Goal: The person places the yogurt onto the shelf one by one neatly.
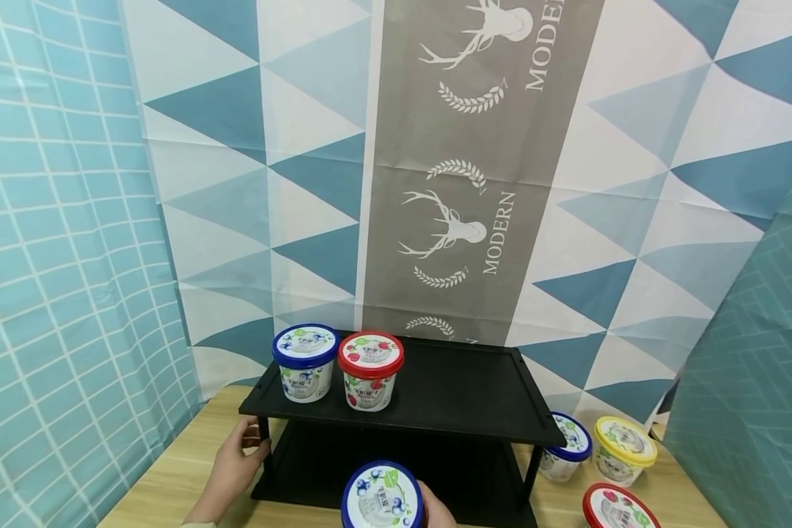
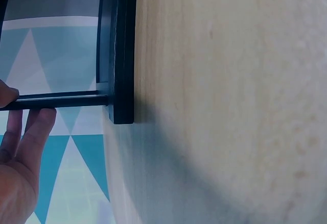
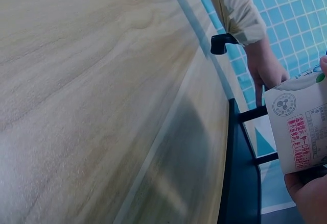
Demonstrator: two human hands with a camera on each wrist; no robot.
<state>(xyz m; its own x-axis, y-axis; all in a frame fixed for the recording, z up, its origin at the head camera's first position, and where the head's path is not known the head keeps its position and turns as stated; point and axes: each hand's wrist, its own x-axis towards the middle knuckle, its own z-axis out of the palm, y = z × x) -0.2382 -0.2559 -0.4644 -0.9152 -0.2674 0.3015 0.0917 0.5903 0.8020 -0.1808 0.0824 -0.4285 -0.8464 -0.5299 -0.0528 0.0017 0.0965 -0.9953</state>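
Note:
My left hand (image 1: 232, 463) grips the left front post (image 2: 61, 100) of a black two-tier shelf rack (image 1: 465, 389), thumb on one side and fingers on the other. With my right hand (image 1: 438, 509) I hold a blue-lidded ice cream tub (image 1: 381, 496) in front of the lower tier, its lid facing the head camera. Printed text shows on the tub's white side in the right wrist view, where fingers (image 3: 310, 196) wrap it at one end. On the upper tier, toward the left, another blue-lidded tub (image 1: 306, 363) stands beside a red-lidded tub (image 1: 369, 370).
Right of the rack, on the wooden table (image 1: 171, 469), are a blue-lidded tub (image 1: 566, 446), a yellow-lidded tub (image 1: 623, 449) and a red-lidded tub (image 1: 619, 507). The lower tier (image 1: 323, 458) lies close over the tabletop. Patterned sheets (image 1: 317, 183) hang behind and at both sides.

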